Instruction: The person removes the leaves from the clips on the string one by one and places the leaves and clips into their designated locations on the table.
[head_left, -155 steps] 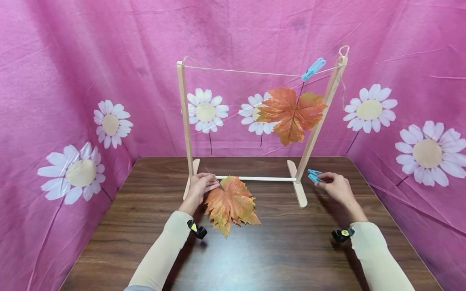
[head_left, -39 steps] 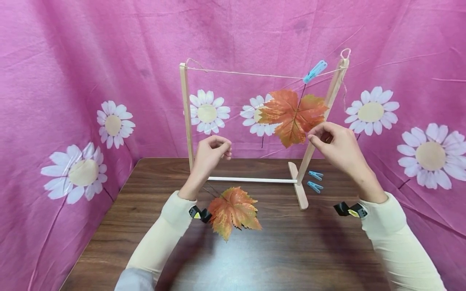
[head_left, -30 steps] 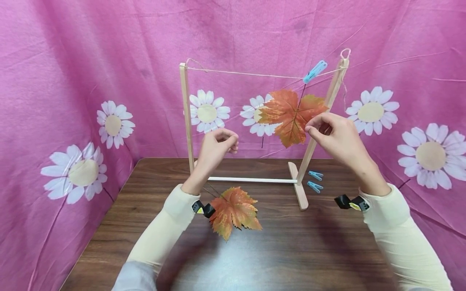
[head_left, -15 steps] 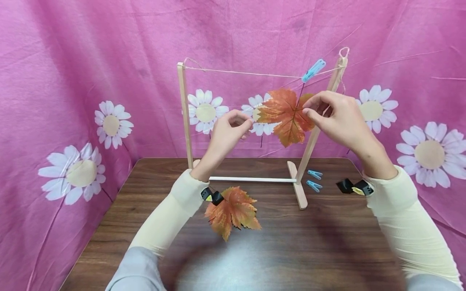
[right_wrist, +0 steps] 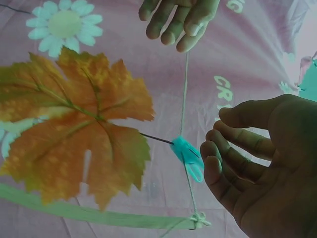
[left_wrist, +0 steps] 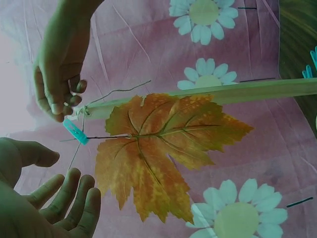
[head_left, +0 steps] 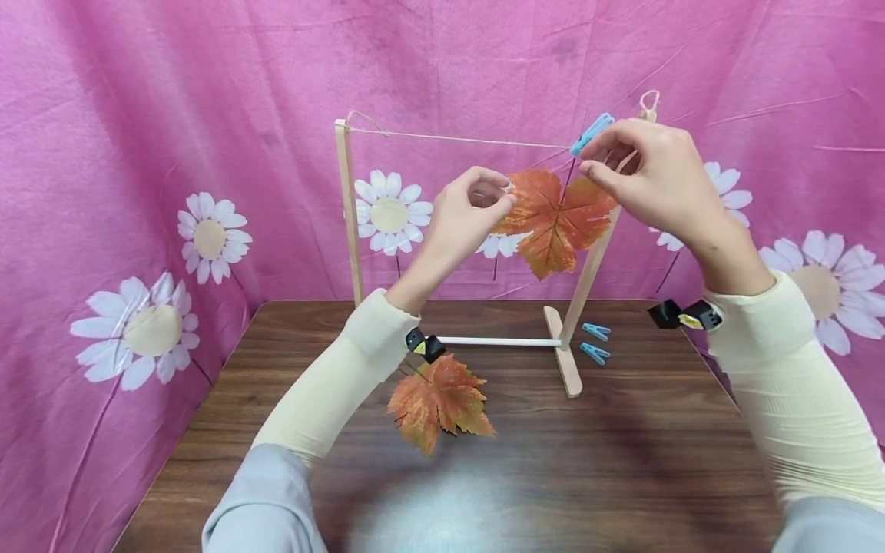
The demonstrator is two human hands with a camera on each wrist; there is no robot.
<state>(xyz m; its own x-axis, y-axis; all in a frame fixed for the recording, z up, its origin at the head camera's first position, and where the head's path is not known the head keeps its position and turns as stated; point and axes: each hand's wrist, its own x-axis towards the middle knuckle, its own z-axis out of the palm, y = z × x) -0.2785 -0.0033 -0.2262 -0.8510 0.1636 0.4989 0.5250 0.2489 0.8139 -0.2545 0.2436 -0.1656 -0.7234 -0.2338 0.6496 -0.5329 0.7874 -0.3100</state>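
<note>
An orange artificial maple leaf hangs by its dark stem from a light-blue clothespin clipped on a string. My right hand is raised just beside that clothespin, fingers loosely curved and holding nothing; the right wrist view shows its fingertips close to the clothespin. Level with the leaf's left edge, my left hand holds nothing, thumb and fingers apart. In the left wrist view the left hand is below the string, with the right hand across from it.
The string spans two wooden posts, joined low down by a white rod. More maple leaves lie stacked on the brown table, under my left forearm. Two blue clothespins lie right of the stand's foot.
Earlier my left hand was at the leaf stems on the table and my right hand at the loose clothespins. Both have since let go and risen toward the hanging leaf and its clothespin.
</note>
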